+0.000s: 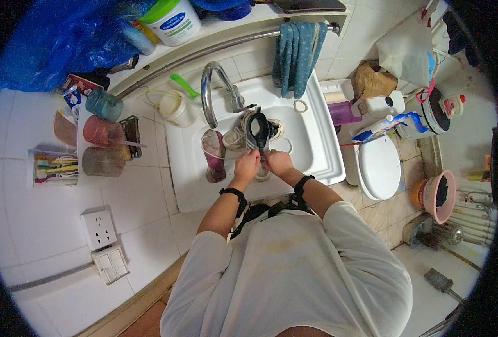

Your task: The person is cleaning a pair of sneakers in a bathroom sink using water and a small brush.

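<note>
Both my hands meet over the white washbasin (323, 135), black bands on the wrists. My left hand (248, 164) has its fingers closed round the lower end of a black strap-like item (262, 149) with an oval loop at its top. Beside it, my right hand (277, 162) is closed on the same end; the fingertips are partly hidden. Behind the black item lies a coiled white cord (235, 138), with more of it to the right. To the left in the basin is a maroon hair dryer-like object (215, 163). A chrome faucet (206, 90) arches above.
A green-handled brush (185, 85) and a white cup (176, 108) stand at the basin's back left. A patterned teal towel (298, 56) hangs from the metal rail (198, 51). Plastic cups (103, 131) sit on the left wall shelf. To the right is a toilet (379, 168).
</note>
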A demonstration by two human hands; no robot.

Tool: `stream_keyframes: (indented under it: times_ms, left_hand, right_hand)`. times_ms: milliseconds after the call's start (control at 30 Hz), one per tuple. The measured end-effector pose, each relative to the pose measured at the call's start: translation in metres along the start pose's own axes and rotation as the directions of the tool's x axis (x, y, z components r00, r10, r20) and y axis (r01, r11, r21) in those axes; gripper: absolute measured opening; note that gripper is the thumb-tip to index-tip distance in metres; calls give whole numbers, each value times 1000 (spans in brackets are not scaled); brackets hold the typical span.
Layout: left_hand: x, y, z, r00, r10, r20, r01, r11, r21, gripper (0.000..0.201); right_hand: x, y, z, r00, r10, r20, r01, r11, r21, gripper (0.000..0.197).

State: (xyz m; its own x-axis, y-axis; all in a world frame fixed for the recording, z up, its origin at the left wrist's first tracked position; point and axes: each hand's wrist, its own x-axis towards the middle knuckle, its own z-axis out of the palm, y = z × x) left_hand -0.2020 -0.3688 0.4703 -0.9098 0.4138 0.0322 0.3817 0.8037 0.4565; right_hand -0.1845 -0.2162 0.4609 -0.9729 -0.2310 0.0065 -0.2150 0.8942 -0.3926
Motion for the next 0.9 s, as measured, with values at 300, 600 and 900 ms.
stream_keyframes:
  times_ms: [300, 600, 900]
  left_hand:
    - [-16, -28, -5, 989, -147, 5, 137, 907, -399, 11]
    - [2, -9, -12, 987, 157, -38, -158, 987, -25, 19]
    - [-7, -18, 1, 996, 83, -34, -80, 994, 76, 9]
  right_hand:
    - [-11, 17, 15, 937, 259, 233, -347, 756, 555, 23]
    - [-3, -11, 4, 969, 228, -101, -205, 959, 195, 19]
    - [-4, 4, 6, 994, 103, -29, -92, 959, 270, 16]
